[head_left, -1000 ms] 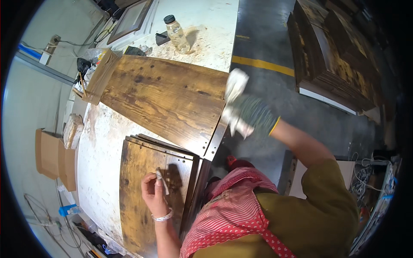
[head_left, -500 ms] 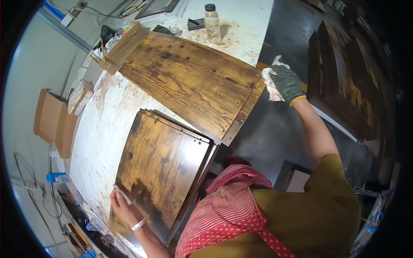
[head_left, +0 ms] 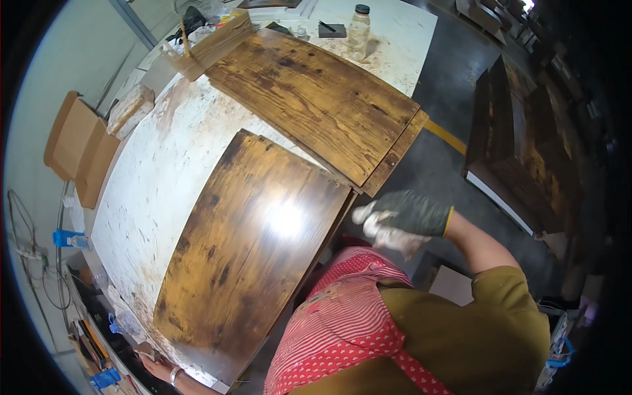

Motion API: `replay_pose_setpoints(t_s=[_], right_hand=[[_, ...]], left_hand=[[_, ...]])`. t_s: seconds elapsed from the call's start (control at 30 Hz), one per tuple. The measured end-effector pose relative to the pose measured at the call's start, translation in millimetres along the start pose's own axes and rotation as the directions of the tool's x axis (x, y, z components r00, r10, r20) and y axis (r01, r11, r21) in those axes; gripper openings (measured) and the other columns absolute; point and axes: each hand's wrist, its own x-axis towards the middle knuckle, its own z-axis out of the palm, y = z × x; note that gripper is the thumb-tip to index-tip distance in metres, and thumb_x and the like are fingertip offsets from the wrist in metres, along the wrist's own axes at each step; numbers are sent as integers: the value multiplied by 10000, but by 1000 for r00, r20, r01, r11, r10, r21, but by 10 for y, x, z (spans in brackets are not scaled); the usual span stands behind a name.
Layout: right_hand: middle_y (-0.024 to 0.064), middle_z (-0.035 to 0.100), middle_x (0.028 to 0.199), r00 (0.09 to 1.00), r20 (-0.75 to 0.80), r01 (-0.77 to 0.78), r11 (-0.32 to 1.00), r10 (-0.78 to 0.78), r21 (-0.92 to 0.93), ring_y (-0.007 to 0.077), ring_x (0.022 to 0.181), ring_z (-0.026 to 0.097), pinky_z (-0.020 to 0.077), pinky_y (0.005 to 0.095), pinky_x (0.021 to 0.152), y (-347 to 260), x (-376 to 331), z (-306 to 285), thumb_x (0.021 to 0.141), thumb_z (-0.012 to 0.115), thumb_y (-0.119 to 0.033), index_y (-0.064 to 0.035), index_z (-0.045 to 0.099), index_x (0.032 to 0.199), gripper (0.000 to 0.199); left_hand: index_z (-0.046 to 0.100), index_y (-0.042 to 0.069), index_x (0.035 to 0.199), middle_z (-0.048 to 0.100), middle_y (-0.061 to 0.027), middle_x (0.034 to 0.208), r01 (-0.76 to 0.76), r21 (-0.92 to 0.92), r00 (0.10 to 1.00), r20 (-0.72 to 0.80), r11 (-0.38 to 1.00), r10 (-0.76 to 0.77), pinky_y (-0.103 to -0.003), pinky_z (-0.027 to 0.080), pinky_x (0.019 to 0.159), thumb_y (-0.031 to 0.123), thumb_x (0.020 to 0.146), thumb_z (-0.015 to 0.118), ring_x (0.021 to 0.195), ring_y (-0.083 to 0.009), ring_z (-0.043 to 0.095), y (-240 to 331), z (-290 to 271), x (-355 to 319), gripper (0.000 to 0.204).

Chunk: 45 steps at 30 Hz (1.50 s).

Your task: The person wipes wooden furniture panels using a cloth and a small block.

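Your crumpled white cloth (head_left: 396, 241) hangs right of your nearer glossy wood-grain panel (head_left: 247, 253), which lies flat over the tabletop (head_left: 158, 171).

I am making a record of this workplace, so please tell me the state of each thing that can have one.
Right hand: gloved, closed, blurred
Cloth: crumpled, held
Left hand: bare, grip unclear
Near panel: lying flat
Far panel: lying flat
Bottle: upright, capped
Box: open
Panels at right: stacked
Apron: worn

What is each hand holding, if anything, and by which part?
The gloved right hand holds a crumpled white cloth; blur hides exactly which part is gripped. Whether the left hand holds anything cannot be told.
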Motion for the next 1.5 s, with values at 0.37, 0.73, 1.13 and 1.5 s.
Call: replay_pose_setpoints(t_s=[0.37,0.73,1.13,1.5], right_hand=[[111,609,1035,720,-516,-119,814,465,568,191,940,579,450,298,832,431,-262,428,876,543,-181,14,549,1129,319],[127,580,1124,618,-631,-207,872,468,444,239,1054,543,426,330,914,-799,213,381,880,541,-186,-27,564,1126,294],[216,589,1000,651,-632,663,720,-421,204,234,816,603,497,377,678,-1585,1845,804,894,432,-235,-14,571,1037,297],[115,615,833,477,-563,335,731,-675,-594,260,734,583,481,391,678,-2161,3796,1370,798,525,-220,-17,625,888,243]], left_hand=[[595,43,1012,609,-62,927,74,246,993,74,966,-95,-268,491,679,284,820,638,779,-159,593,-1188,-545,605,311],[546,13,1138,573,-180,1115,-576,778,806,491,250,330,-405,423,888,324,825,612,1021,-325,541,-1192,-672,809,446],[155,6,1422,192,-206,1464,-497,610,718,688,617,-102,-354,175,1091,409,942,414,1348,-303,216,-725,269,-18,678],[194,43,1424,252,-142,1448,-59,377,673,699,924,-242,-348,229,1072,471,947,316,1303,-270,295,-806,567,30,652]])
